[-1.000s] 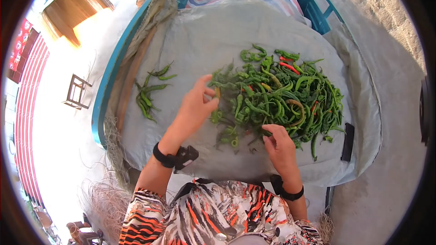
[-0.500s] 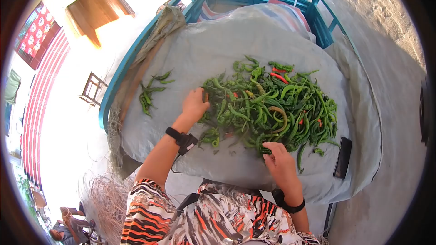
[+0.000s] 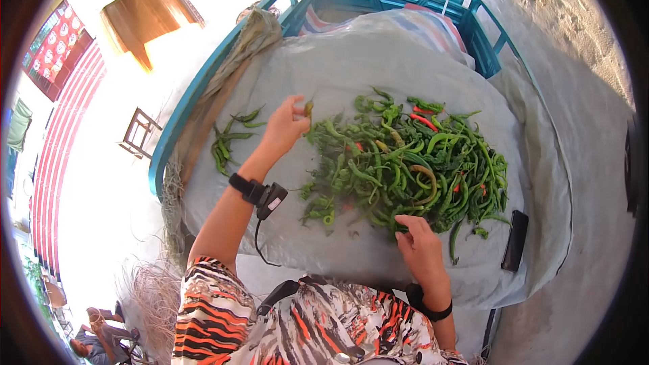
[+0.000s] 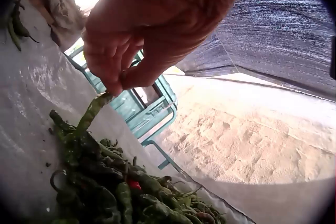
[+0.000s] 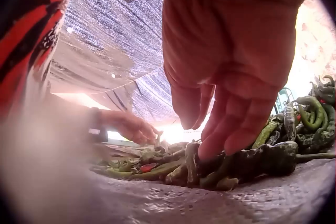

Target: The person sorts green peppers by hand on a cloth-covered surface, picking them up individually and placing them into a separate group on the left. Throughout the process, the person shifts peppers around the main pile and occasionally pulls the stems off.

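A large heap of green peppers, a few of them red, lies on the grey sheet. Above the heap's left edge, my left hand pinches one green pepper; the left wrist view shows the pepper hanging from the thumb and fingertips of that hand. At the heap's near edge my right hand rests with bent fingers; in the right wrist view its fingertips touch dark green peppers. A small separate group of green peppers lies at the left.
The grey sheet covers the bed of a teal metal cart with side rails. A black phone lies right of the heap. A small stool and a wooden table stand on the ground to the left; a seated person is at the lower left.
My left hand has lifted from the heap's left edge and moved up and away, with a pepper now in its pinch. The right hand stays at the near edge.
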`<state>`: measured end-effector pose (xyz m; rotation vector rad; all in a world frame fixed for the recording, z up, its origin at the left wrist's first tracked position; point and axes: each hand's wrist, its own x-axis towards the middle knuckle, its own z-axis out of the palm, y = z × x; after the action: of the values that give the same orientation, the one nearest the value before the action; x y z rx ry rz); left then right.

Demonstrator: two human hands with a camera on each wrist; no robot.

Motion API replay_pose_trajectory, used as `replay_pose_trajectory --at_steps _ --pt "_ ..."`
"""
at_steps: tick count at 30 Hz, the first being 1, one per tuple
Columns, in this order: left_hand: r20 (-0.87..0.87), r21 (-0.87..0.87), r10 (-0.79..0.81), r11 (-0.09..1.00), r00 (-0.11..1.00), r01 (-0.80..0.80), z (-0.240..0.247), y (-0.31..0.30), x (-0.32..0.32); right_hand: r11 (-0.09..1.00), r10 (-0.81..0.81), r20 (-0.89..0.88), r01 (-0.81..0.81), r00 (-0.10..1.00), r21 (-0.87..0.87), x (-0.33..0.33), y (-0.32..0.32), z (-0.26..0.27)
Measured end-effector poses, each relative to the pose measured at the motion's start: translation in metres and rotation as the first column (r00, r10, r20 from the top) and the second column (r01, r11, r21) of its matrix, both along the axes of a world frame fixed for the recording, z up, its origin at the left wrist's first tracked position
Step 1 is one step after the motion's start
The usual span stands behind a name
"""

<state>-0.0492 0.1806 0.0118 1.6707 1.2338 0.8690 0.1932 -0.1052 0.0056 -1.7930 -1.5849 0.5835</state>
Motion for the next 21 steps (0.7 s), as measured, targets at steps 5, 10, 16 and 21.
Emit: replay_pose_trajectory --at_steps 5,10,16,21 --pt "-0.559 0.251 -0.133 0.914 0.818 0.32 -0.056 0.038 -0.006 0.999 -0.037 0.037 0.038 0.999 -0.026 -0.006 -0.001 -0.004" --pt "-0.672 0.12 -0.283 0.87 0.684 0.479 -0.074 0.038 0.002 0.99 -0.129 0.023 0.13 0.991 -0.055 -0.013 -0.001 -0.001" --pt "-0.568 0.059 -0.268 0.93 0.778 0.363 -0.067 0.028 0.002 0.99 -0.127 0.066 0.131 0.99 -0.053 -0.023 -0.001 -0.005" --pt "-0.322 0.033 -0.245 0.963 0.914 0.269 -0.055 0.022 -0.02 0.988 -0.148 0.034 0.15 0.988 -0.047 -0.021 0.002 -0.003"
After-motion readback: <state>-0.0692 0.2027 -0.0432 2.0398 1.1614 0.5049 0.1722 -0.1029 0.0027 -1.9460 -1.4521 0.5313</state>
